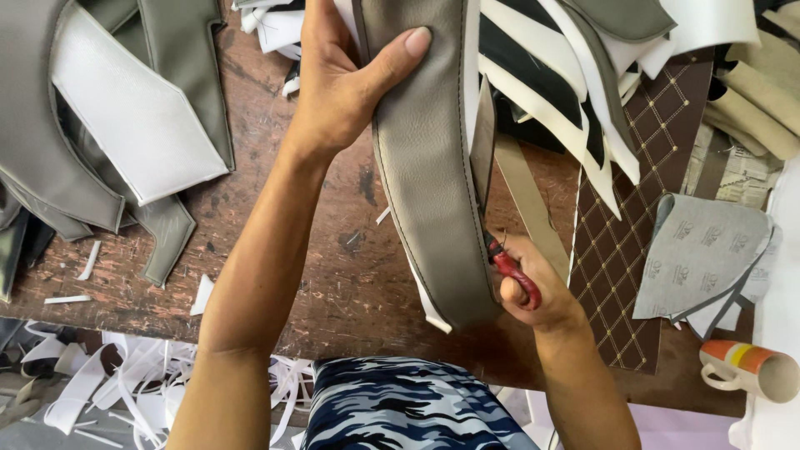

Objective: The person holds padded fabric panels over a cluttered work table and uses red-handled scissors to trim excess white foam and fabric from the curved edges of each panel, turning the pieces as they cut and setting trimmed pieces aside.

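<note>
Item: grey leatherette strip (pixel 429 175), stitched along both long edges, curving from the top of the view down to a blunt end over the near table edge. We grip its upper part in our left hand (pixel 337 83), thumb pressed flat on the face, fingers wrapped behind.

Item: red-handled scissors (pixel 510 267), clenched in our right hand (pixel 533 292). The blades run up along the strip's right edge, where a thin offcut band (pixel 483 142) hangs beside it.

Item: worn brown wooden table (pixel 333 275), littered with white trimmings.

Item: grey and white cut panels (pixel 125 117), stacked at far left.

Item: brown quilted diamond-pattern sheet (pixel 633 242), at right, just beside the scissors hand.

Item: pale grey printed backing pieces (pixel 708 250), lying on that sheet's right side.

Item: orange-banded mug (pixel 750 371), on its side at the near right corner.

Item: heap of white scrap strips (pixel 108 383), below the table at lower left.

Risk, in our judgement: the blades sit very close to the stitch line, so a slight wander could sever the seam. The strip hangs unsupported between our hands; slack could fold it into the blades. The hanging band might snag the scissors.
</note>
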{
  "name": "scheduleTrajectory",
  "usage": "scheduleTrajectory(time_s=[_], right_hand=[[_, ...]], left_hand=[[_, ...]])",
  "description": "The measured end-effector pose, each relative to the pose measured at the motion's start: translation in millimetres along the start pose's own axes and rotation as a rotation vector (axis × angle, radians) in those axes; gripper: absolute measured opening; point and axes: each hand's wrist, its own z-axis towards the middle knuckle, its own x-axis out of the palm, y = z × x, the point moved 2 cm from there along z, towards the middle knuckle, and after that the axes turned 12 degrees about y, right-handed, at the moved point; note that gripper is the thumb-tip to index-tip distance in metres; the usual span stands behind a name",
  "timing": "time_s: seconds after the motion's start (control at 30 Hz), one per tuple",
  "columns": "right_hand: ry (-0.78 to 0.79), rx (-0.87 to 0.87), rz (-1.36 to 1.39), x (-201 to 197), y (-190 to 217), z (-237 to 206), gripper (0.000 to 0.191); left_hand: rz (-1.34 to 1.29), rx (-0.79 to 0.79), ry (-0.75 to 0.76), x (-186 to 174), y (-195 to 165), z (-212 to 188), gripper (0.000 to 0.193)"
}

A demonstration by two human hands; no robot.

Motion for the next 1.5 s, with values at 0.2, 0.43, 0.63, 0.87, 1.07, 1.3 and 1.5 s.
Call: scheduleTrajectory(time_s=[0.2,0.43,0.63,0.87,1.07,1.3,1.5], right_hand=[[0.072,0.081,0.557,6.2,-20.5,-4.5,0.096],[0.012,-0.177,0.343,14.6,-11.4,2.2,0.076],[0.048,-0.088,0.577,19.0,-6.2,2.0,0.082],[-0.229,-0.136,0.339,28.1,-12.2,-6.3,0.072],[0.007,-0.177,0.723,30.0,0.3,10.0,0.073],[-0.007,-0.138,0.523,33.9,10.4,5.4,0.077],[-0.013,-0.017,0.424,31.2,14.1,-1.1,0.089]], left_hand=[[-0.007,0.026,0.023,4.7,-9.8,2.0,0.058],[0.010,0.053,0.055,22.1,-11.4,-2.3,0.067],[-0.084,-0.015,0.047,25.7,-4.1,-8.0,0.072],[-0.057,0.026,0.049,45.9,2.5,-20.0,0.077],[-0.195,-0.048,0.041,46.8,11.9,-27.6,0.080],[-0.043,-0.139,0.071,25.2,7.4,-12.2,0.096],[0.019,-0.215,0.291,-22.7,-33.9,28.6,0.073]])
